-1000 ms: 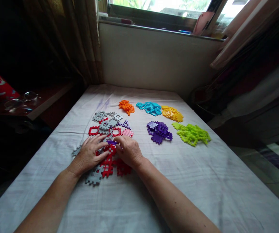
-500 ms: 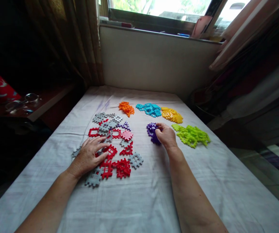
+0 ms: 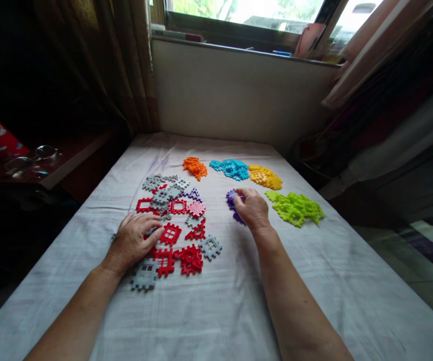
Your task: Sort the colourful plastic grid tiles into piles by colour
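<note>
My left hand [image 3: 135, 238] lies with its fingers spread over the left side of a mixed group of red and grey plastic interlocking tiles. A red window tile [image 3: 170, 233] sits just beyond its fingertips, and a grey window tile [image 3: 144, 276] is nearer me, below the wrist. Fingers curled in, my right hand [image 3: 253, 208] pinches a purple interlocking tile [image 3: 232, 196] at the small purple pile, hiding much of that pile. One purple triangular tile [image 3: 193, 194] lies among the red and grey ones, near a pinkish-red tile [image 3: 196, 208].
Sorted piles lie farther back: orange [image 3: 194, 168], blue [image 3: 230, 169], yellow [image 3: 265, 176], and lime green [image 3: 297, 208] on the right. A pale cloth [image 3: 216, 316] covers the table. Eyeglasses [image 3: 35, 158] rest on a dark side surface at left. A wall and window stand behind.
My right hand has shifted slightly left over the purple pile, and a lighter purple surface now shows by its fingertips. My left hand has drawn back a little, uncovering more of the red window tile.
</note>
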Demonstrator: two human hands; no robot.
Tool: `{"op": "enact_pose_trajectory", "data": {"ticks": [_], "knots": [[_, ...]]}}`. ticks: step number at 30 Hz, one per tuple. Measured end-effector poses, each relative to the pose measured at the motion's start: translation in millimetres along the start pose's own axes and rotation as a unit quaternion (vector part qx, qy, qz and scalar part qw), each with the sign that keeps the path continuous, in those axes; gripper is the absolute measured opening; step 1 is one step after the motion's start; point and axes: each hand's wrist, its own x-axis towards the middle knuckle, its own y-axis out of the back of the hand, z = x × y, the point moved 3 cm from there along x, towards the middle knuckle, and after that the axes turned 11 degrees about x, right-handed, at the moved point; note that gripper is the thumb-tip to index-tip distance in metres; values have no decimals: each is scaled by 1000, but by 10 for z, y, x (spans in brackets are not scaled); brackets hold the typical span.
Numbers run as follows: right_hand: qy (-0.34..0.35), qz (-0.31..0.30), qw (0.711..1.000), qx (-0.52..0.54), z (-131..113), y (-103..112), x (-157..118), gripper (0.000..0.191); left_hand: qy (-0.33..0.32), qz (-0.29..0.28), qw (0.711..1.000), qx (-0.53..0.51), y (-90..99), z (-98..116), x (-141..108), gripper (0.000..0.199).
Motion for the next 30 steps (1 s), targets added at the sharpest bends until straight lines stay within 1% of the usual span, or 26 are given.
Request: {"op": "enact_pose_trajectory", "data": {"ticks": [2,5,8,11,16,19,21,25,30], "knots": [[27,-39,999,8,-161,-115,-24,30,7,16,1000,2,2,-28,0,35],[44,-102,994,-1,-395,-328,-19,30,12,37,999,0,-5,-81,3,36],[31,-154,987,-22,-580,-541,48,32,8,53,999,-8,-12,-113,13,37],[6,-184,982,-34,-714,-696,146,35,1,63,998,-11,-11,-117,27,38],[-16,-199,978,-58,-870,-775,272,36,-12,64,998,-22,8,-100,47,37],[-23,-215,974,-68,-893,-781,296,32,-12,60,998,-28,14,-97,52,36],[-25,-214,975,-57,-869,-788,293,32,-11,60,998,-32,11,-99,52,35],[-37,-185,982,-6,-776,-816,251,37,-11,63,997,-36,-4,-103,51,35],[-21,-127,990,57,-716,-769,186,22,-16,64,997,-38,-1,-102,49,36]]}}
